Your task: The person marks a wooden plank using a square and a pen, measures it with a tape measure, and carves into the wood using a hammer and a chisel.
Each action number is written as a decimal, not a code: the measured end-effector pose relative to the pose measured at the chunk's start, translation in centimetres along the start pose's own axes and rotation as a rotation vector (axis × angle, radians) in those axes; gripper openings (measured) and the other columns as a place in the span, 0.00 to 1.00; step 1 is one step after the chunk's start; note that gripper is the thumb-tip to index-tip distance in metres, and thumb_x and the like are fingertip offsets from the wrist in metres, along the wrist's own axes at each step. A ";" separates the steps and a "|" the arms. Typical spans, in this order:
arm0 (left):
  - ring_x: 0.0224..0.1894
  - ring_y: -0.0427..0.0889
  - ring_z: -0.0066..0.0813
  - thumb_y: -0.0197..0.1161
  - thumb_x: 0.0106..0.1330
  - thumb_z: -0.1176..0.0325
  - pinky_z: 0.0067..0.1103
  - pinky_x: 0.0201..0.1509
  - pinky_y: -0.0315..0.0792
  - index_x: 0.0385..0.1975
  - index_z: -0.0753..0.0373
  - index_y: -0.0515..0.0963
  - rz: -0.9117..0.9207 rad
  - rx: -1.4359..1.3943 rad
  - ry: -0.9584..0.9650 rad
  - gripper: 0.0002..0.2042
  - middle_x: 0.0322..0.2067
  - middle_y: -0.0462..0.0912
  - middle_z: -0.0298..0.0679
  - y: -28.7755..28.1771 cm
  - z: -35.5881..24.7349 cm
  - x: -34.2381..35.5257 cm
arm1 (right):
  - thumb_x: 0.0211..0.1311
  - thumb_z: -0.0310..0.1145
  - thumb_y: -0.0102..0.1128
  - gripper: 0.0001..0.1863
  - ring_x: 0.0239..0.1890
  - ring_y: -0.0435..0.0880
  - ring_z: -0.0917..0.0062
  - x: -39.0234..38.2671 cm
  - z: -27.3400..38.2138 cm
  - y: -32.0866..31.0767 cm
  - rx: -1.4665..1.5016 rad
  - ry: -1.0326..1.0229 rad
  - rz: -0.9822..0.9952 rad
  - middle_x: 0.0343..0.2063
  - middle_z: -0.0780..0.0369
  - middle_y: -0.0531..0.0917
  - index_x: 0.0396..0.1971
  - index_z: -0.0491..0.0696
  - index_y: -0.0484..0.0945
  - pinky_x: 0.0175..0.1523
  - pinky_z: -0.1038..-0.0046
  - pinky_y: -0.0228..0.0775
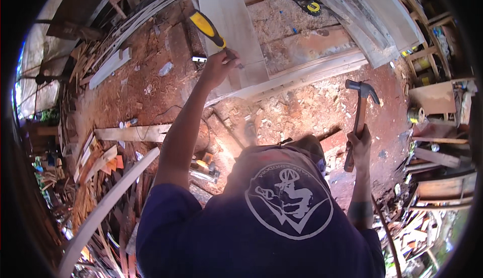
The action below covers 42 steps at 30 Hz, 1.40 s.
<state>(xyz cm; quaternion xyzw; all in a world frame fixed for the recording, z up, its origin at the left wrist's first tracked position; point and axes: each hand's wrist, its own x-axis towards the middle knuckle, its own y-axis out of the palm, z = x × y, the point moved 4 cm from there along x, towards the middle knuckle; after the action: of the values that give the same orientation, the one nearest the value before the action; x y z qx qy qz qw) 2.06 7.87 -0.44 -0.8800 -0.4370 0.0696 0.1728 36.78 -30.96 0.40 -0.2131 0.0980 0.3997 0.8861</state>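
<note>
My left hand (220, 69) grips a chisel (206, 28) with a yellow and black handle by its lower end, blade pointing down at a pale board (229, 21); whether the blade touches the wood I cannot tell. My right hand (358, 144) holds a claw hammer (361, 108) by its wooden handle, head up, to the right of the chisel and apart from it. A long pale timber (317, 69) runs across the front of the work surface. A small black and silver item (198, 59) lies just left of my left hand.
A yellow-black tape measure (313, 7) and loose planks (359, 21) lie at the back among shavings. A power tool (204, 166) sits low beside my left arm. Piles of scrap wood (100, 177) line the left, with long strips behind; shelving and offcuts (432, 101) line the right.
</note>
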 end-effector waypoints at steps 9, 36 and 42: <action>0.39 0.88 0.29 0.58 0.78 0.66 0.24 0.42 0.85 0.45 0.68 0.76 0.158 -0.182 -0.111 0.10 0.37 0.85 0.40 -1.4 2.0 2.1 | 0.58 0.24 0.60 0.07 0.17 0.76 0.80 -3.8 3.0 10.7 0.178 -0.007 -0.064 0.19 0.63 0.76 0.35 0.43 0.72 0.21 0.76 0.69; 0.31 0.90 0.38 0.61 0.73 0.71 0.28 0.36 0.83 0.39 0.70 0.75 0.134 0.094 0.122 0.07 0.27 0.87 0.46 -1.6 -0.4 1.9 | 0.60 0.24 0.59 0.08 0.18 0.75 0.81 -6.3 6.1 16.8 0.209 -0.085 0.036 0.21 0.64 0.76 0.37 0.43 0.70 0.23 0.77 0.68; 0.31 0.90 0.39 0.60 0.73 0.71 0.29 0.36 0.83 0.38 0.70 0.75 0.143 0.080 0.143 0.07 0.27 0.87 0.46 -1.4 -1.0 1.7 | 0.60 0.23 0.59 0.08 0.18 0.75 0.81 -6.3 6.3 17.2 0.235 -0.071 0.056 0.22 0.63 0.76 0.38 0.43 0.70 0.23 0.77 0.68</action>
<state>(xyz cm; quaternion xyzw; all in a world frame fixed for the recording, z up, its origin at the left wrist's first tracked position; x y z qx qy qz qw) 2.31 9.79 1.05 -0.9040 -0.3565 0.0360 0.2333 19.73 -22.16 3.04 -0.0907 0.1186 0.4175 0.8963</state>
